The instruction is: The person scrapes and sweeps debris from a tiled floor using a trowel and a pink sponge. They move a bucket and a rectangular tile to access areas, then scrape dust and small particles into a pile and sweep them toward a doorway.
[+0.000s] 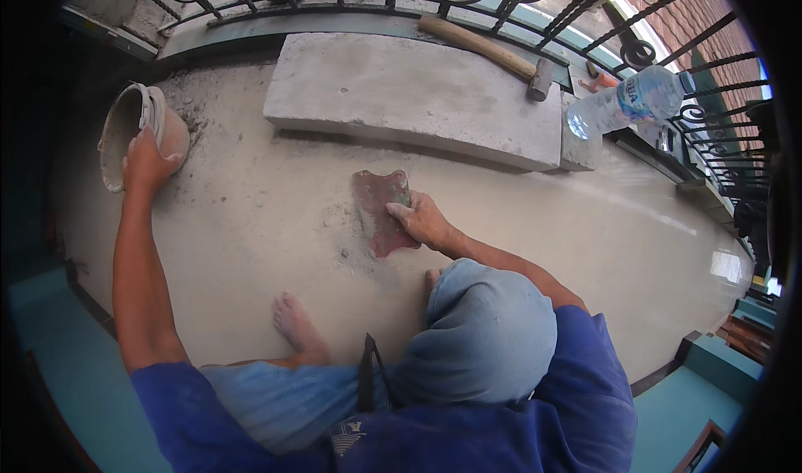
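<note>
Here, in the head view, the person's left grip point(150, 162) is clasped on the rim of a dirty bucket point(175, 132) at the left. The right grip point(426, 222) pinches a flat reddish-brown plate with wavy edges point(383, 212), central over the pale floor point(601, 231) beside grey crumbs point(342, 236). Farther off lies a grey concrete block point(401, 89), a wooden-handled hammer point(494, 53) along its far edge, a plastic water bottle point(622, 105) at its right end.

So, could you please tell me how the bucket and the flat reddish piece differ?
The bucket is rounded and hollow, while the flat reddish piece has a curvy outline. The bucket is pale; the flat reddish piece is dull red. The left grip holds the bucket, the right grip the flat reddish piece. Both look dirty.
</note>
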Demonstrator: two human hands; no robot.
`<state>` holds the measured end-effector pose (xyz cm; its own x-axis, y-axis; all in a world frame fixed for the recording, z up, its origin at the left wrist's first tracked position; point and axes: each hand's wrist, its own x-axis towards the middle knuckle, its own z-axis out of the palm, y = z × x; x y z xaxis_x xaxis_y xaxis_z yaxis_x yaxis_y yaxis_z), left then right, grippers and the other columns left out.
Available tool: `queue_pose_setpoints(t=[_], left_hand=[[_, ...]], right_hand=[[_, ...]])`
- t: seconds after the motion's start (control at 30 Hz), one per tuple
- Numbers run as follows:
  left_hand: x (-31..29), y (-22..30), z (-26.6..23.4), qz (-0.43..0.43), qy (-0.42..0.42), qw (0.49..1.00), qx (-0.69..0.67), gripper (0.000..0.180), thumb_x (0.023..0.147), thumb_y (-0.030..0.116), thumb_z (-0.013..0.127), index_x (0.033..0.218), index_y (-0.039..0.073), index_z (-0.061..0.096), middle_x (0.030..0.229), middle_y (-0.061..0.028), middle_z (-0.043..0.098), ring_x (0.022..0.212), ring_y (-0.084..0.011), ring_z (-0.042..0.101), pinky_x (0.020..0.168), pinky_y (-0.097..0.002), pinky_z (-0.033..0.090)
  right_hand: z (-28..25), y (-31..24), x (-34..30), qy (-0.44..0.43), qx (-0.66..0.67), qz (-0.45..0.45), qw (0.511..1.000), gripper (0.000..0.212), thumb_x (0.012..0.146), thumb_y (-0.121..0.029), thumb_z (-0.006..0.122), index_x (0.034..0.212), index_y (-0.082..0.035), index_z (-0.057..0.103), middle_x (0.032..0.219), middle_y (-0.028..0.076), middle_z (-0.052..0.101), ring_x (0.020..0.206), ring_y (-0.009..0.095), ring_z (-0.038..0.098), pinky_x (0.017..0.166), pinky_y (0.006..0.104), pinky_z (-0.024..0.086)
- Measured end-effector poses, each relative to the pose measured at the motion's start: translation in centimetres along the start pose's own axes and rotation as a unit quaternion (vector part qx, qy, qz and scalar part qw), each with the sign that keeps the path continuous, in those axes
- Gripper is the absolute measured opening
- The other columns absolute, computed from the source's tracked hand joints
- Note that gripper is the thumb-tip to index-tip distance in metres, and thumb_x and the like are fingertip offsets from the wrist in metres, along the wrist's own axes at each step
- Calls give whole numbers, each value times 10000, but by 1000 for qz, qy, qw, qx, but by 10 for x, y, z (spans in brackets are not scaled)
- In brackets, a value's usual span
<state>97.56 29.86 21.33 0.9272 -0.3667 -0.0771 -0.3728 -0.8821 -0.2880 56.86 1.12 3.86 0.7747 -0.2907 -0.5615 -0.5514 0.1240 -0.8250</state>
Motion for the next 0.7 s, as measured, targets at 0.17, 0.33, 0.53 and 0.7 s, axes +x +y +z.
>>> queue_pose_setpoints(t=[0.17, 0.33, 0.53, 0.7], left_hand=[[31, -53, 27, -36, 47, 998, 24, 943, 811, 380, 808, 1568, 80, 332, 1599, -121, 407, 1499, -319, 335, 1176, -570, 305], [71, -84, 54, -26, 40, 999, -20, 887, 806, 373, 810, 1542, 93, 402, 1543, -135, 488, 1441, -327, 431, 1144, -517, 370], [93, -92, 86, 77, -4, 965, -250, 605, 821, 244, 771, 1357, 48, 570, 1277, -192, 679, 1193, -366, 644, 993, -431, 492], [101, -88, 94, 54, 3, 971, -232, 525, 839, 213, 750, 1311, 37, 603, 1238, -231, 677, 1183, -403, 630, 972, -459, 501]], right_hand=[[-50, -79, -11, -75, -161, -11, 984, 243, 975, -201, 620, 1079, 14, 669, 793, 78, 686, 697, 179, 639, 668, 381, 538], [-80, -94, -16, 89, -510, 104, 849, 255, 888, -186, 572, 952, 28, 695, 796, 263, 698, 762, 401, 712, 696, 469, 556], [65, -94, 40, 130, -535, 73, 831, 284, 856, -57, 507, 1041, 66, 683, 908, 287, 720, 889, 433, 720, 828, 514, 564], [181, -116, 52, 17, -465, -74, 882, 202, 891, -89, 515, 1022, 19, 624, 911, 264, 711, 883, 457, 688, 817, 543, 531]])
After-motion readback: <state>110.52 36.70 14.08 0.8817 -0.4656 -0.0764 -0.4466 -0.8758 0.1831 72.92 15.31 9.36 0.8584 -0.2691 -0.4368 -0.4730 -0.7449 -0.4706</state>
